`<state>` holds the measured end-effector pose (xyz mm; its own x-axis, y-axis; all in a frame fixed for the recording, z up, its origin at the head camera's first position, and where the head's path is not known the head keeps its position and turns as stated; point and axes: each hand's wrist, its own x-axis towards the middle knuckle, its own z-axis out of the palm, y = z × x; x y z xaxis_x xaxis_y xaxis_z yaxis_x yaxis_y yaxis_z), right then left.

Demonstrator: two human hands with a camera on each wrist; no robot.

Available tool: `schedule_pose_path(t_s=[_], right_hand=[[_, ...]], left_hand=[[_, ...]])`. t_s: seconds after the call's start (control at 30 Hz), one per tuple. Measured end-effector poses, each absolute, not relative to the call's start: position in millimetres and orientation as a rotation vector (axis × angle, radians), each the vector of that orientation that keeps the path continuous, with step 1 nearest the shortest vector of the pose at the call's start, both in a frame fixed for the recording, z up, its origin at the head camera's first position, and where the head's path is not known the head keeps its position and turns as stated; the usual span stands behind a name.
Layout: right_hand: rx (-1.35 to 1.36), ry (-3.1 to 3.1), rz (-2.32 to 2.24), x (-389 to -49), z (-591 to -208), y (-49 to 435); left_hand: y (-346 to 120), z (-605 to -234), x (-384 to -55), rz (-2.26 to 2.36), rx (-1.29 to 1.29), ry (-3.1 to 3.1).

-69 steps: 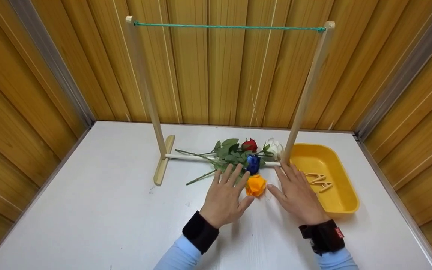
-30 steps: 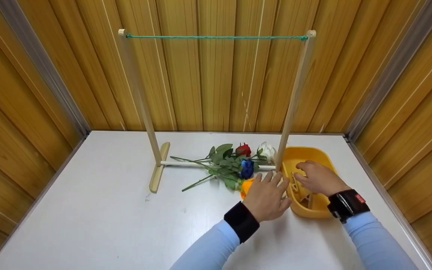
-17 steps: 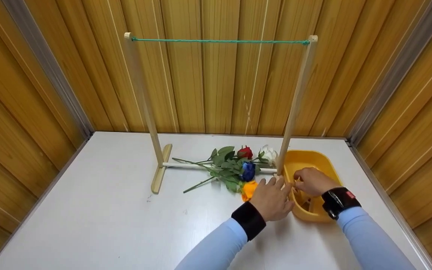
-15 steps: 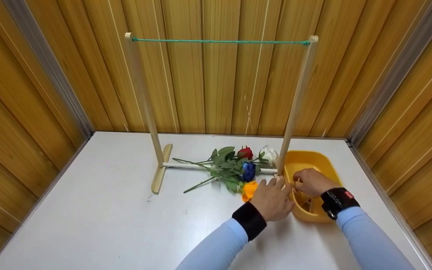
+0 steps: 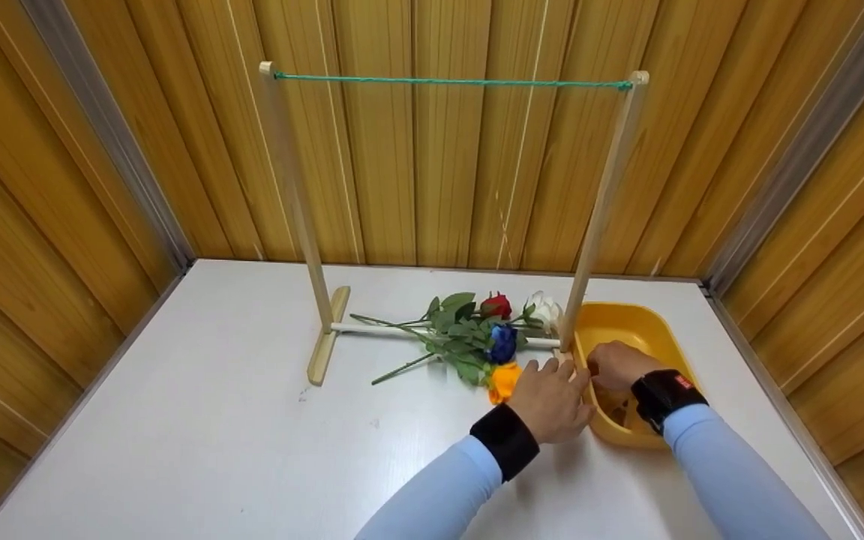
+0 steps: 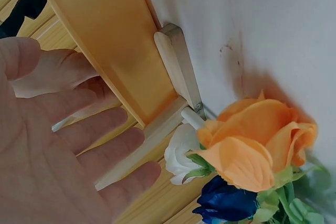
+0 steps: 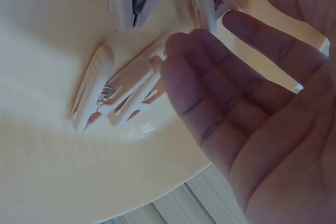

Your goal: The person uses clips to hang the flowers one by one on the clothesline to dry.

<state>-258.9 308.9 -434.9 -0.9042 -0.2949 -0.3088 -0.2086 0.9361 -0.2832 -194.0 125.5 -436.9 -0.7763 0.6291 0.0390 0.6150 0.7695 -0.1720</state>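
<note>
My right hand (image 5: 622, 366) reaches down into the yellow plastic tray (image 5: 619, 319). In the right wrist view its fingers (image 7: 252, 72) are loosely bent, with thumb and index finger apart, close to several pale clothespins (image 7: 126, 85). One clothespin (image 7: 206, 1) lies right by the index fingertip; whether they touch I cannot tell. My left hand (image 5: 550, 401) hovers with extended fingers by the tray's left rim, holding nothing. Beside it lies an orange artificial rose (image 5: 505, 382); a blue rose (image 5: 502, 343), a red rose (image 5: 496, 305) and a white rose (image 5: 546, 311) lie behind.
A wooden stand rises over the flowers, its left post (image 5: 301, 217) and right post (image 5: 603, 217) joined at the top by a green cord (image 5: 447, 80). A white rod (image 5: 379, 328) links the feet. Wood-patterned walls (image 5: 447, 172) enclose the white table (image 5: 252, 442).
My right hand has moved from above the table and the tray's left rim into the tray, lowering among the clothespins. My left hand has shifted right, from the flowers to the tray's rim.
</note>
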Motion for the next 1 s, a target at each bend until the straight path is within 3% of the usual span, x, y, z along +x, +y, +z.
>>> schedule_pose_path(t_s=[1.0], right_hand=[[-0.342,2.704,-0.367,-267,-439,307]], left_hand=[[94,-439,-202,0.126,-0.908,-2.898]])
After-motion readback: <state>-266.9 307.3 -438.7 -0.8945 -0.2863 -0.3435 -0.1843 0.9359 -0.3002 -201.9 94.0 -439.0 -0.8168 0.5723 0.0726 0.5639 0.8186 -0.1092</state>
